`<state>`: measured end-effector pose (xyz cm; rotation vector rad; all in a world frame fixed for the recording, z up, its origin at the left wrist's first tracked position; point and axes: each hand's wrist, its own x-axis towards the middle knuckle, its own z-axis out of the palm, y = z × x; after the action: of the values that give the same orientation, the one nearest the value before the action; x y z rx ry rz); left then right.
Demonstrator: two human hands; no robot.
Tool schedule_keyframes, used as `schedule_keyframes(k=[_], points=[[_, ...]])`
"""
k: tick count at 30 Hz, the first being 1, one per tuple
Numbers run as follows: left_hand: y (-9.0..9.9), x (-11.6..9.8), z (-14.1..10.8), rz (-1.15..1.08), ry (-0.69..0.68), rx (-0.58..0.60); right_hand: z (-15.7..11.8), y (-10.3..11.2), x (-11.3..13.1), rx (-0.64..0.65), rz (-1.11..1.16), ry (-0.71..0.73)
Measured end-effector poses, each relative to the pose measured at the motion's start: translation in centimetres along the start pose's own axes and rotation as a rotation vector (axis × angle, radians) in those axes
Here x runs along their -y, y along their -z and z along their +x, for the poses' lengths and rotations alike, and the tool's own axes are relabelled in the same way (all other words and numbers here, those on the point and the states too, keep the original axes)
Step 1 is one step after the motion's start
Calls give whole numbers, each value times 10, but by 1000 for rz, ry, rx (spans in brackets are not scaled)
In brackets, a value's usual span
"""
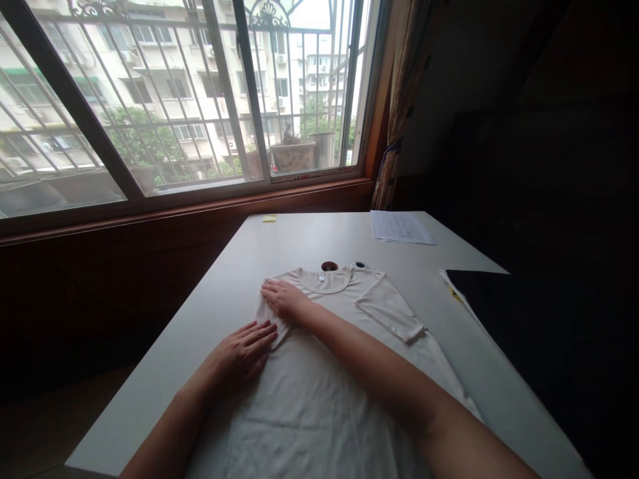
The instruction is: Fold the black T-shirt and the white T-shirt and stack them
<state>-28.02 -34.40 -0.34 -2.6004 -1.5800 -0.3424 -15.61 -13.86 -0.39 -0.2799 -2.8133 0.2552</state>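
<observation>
A white short-sleeved T-shirt (319, 372) lies flat on the white table (210, 299), its collar toward the far end. Its right-side sleeve (392, 306) is folded inward over the body. My right hand (287, 299) reaches across the shirt and rests flat on the left shoulder, fingers stretched out. Just below it, my left hand (244, 349) lies at the left sleeve's lower edge, fingers extended and touching the fabric. Neither hand grips anything that I can see. My right forearm covers part of the shirt's front.
Beyond the collar sit a brown roll (329, 266) and a white round item (359, 265). Printed paper (402, 227) and a yellow scrap (269, 218) lie farther back. Dark cloth (529, 339) covers the table's right edge. A barred window (200, 100) and a curtain (397, 106) stand behind.
</observation>
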Motion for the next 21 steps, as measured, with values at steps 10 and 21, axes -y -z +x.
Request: schedule_keyframes(k=[10,21], points=[[10,-13,6,-32,7,20,24,-17,-17,85,-2,-85],[17,-28,10,-113,-24,-47,45,-16,-32,26,-39,-318]])
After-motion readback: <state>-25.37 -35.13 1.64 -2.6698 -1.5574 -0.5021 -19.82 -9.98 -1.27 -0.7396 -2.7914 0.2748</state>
